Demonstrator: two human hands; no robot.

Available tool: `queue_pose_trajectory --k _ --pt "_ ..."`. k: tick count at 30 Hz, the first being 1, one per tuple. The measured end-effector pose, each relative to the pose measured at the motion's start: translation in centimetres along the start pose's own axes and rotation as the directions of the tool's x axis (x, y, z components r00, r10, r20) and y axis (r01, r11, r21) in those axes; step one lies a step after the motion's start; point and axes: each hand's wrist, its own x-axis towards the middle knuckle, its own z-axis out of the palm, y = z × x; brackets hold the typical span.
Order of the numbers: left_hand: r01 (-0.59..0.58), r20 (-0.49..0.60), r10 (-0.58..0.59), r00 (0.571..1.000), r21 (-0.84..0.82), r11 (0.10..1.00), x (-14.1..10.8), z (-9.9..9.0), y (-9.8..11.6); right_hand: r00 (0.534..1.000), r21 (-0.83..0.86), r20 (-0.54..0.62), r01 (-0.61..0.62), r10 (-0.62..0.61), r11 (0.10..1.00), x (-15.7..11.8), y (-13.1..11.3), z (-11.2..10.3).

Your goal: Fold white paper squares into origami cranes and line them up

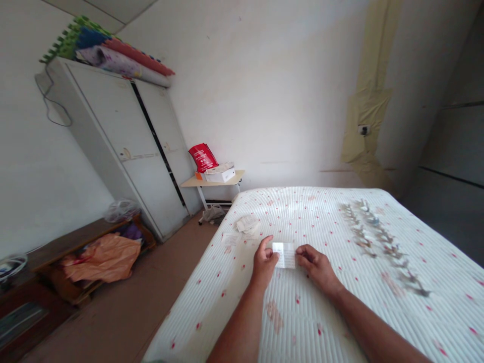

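Observation:
A small, whitish sheet of paper with faint lines and crease marks is held up just above the bed. My left hand grips its left edge, thumb on the front and index finger pointing up. At the right edge, my right hand pinches the paper between thumb and curled fingers. Farther left on the bed lies a loose pile of similar paper sheets. Over to the right, two rows of small folded paper figures stand on the cover; blur hides their exact shape.
The bed has a white ribbed cover with red spots. Behind its left corner, a small table carries a red bag and a white box. A grey cabinet and a low wooden shelf stand left.

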Motion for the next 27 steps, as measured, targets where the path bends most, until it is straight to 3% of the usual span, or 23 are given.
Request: queue_pose_trajectory --k 5,12,21,27 --pt "-0.042 0.045 0.039 0.998 0.065 0.997 -0.27 0.31 -0.22 1.000 0.080 -0.007 0.000 0.001 0.997 0.15 0.00 0.09" --pt "-0.075 0.071 0.065 0.995 0.161 0.984 -0.34 0.43 -0.52 0.999 0.032 -0.021 -0.025 0.026 0.999 0.31 0.55 0.08" --pt "-0.042 -0.015 0.042 0.999 -0.009 0.999 -0.12 0.22 0.12 0.997 0.032 0.014 -0.081 0.080 0.996 0.22 0.52 0.14" --pt "-0.026 -0.035 0.025 0.999 -0.026 0.999 0.01 0.18 0.08 0.995 0.068 0.017 -0.095 0.094 0.993 0.27 0.70 0.14"
